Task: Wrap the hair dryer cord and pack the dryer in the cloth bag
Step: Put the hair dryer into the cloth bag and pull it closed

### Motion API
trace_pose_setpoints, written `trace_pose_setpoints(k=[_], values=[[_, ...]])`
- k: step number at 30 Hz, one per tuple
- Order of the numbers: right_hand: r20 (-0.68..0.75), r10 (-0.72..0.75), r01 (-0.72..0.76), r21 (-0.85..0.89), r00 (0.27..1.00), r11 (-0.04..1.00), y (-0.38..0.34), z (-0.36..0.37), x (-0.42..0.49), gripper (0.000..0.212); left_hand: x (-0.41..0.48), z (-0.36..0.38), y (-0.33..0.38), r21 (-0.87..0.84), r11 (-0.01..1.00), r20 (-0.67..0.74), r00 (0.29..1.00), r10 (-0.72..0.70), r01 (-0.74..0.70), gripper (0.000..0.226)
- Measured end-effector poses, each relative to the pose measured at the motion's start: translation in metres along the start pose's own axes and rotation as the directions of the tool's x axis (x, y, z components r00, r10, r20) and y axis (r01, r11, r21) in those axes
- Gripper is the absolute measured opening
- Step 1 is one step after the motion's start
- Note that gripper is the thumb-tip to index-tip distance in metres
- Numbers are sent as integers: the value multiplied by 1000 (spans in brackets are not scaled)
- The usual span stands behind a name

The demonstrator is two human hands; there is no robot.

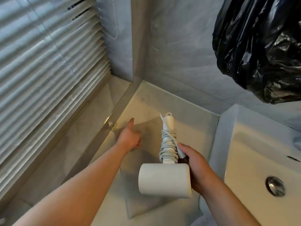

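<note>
A slatted white window blind (48,66) is hanging at the left, above a pale stone ledge. A crumpled, glossy black plastic bag (263,46) is hanging against the grey marbled wall at the upper right, well above everything else. A square white ceramic sink (254,154) with 1 round chrome drain (275,186) is standing at the right, its wall closing off that side of the pale marbled counter (192,132).

A thin, grey, see-through cloth bag (143,207) is lying flat on the counter, its mouth toward the wall corner; nothing can be made out inside it. Its upper left edge is being gripped by the left hand (130,137), the fingers curled in on the fabric and the thumb stretched forward.

The smooth white plastic hair dryer (164,180) is being held above the bag, outside it, by the right hand (197,167). Its short cylindrical barrel is lying crosswise near the camera and its straight handle is pointing away toward the wall, ending in 1 small loop. The fingers are clasped behind the barrel and the base of the handle, and the thumb is pressing a thicker white part of the cord against the handle. The white rubbery cord (167,144) is wound in many uneven turns around the middle of the handle.
</note>
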State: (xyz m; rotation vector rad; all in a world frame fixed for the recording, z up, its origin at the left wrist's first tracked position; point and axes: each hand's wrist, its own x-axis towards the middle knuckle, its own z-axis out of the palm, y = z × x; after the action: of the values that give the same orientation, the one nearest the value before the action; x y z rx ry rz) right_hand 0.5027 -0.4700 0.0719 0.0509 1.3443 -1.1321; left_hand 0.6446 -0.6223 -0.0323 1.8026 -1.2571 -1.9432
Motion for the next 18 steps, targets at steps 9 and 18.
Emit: trace_pose_setpoints(k=[9, 18], values=[[-25, 23, -24, -21, 999, 1000, -9, -19, 20, 32, 37, 1, -18, 414, 893, -98, 967, 235, -175, 8], [-82, 13, -16, -32, 997, 999, -12, -27, 7, 34, -3, -1, 35, 775, 570, -46, 874, 484, -274, 25]])
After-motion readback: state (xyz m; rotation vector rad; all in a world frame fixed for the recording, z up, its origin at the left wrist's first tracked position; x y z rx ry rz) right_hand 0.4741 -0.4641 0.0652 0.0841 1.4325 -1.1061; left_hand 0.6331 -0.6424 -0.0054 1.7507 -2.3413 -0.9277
